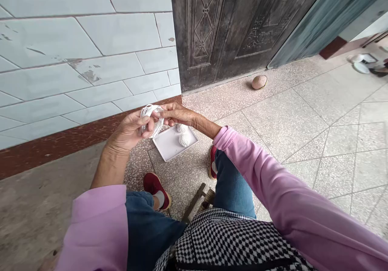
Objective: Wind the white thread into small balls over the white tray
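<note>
My left hand is closed around a loose coil of white cord, held up in front of me. My right hand pinches the same coil from the right side, fingers pressed together on its strands. Below the hands, a flat white tray lies on the speckled floor with two small white balls of cord in it. Both sleeves are pink.
I sit on a low wooden stool, knees in blue jeans, red shoes on the floor. A tiled wall is to the left, a dark carved door ahead, a round tan object lies by its sill. Shoes lie at far right.
</note>
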The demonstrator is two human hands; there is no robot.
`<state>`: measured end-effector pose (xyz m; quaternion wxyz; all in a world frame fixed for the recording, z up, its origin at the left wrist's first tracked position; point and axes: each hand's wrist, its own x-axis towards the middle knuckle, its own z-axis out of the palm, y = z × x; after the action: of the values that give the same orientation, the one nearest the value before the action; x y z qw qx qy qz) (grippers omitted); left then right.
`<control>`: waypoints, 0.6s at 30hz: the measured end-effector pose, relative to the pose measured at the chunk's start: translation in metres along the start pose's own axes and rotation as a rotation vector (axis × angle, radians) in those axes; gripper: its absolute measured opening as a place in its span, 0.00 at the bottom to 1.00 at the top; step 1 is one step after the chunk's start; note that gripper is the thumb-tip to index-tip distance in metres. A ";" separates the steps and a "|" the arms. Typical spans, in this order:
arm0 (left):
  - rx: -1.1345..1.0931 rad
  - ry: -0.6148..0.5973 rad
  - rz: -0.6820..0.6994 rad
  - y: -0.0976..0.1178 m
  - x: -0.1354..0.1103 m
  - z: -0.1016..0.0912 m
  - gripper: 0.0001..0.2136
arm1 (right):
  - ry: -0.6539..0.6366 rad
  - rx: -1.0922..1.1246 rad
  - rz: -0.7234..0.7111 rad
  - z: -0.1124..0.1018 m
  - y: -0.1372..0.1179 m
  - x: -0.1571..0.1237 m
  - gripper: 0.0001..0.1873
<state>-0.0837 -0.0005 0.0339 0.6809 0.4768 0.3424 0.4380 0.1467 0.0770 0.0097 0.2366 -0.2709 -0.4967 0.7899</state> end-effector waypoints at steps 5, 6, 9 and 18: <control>0.019 0.373 0.056 -0.010 0.004 -0.015 0.25 | 0.073 0.049 -0.067 -0.003 -0.006 -0.001 0.22; 0.027 0.423 0.036 -0.012 0.006 -0.015 0.25 | 0.072 0.073 -0.084 -0.003 -0.006 -0.001 0.23; 0.069 0.500 -0.023 -0.020 0.013 -0.008 0.28 | 0.058 0.149 -0.145 0.001 -0.004 0.003 0.26; 0.286 0.450 -0.098 -0.032 0.025 0.034 0.25 | 0.155 0.020 -0.266 -0.005 0.006 0.015 0.13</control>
<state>-0.0355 0.0055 0.0132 0.5339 0.4417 0.5660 0.4466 0.1379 0.0878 -0.0009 0.3796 -0.2605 -0.5005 0.7332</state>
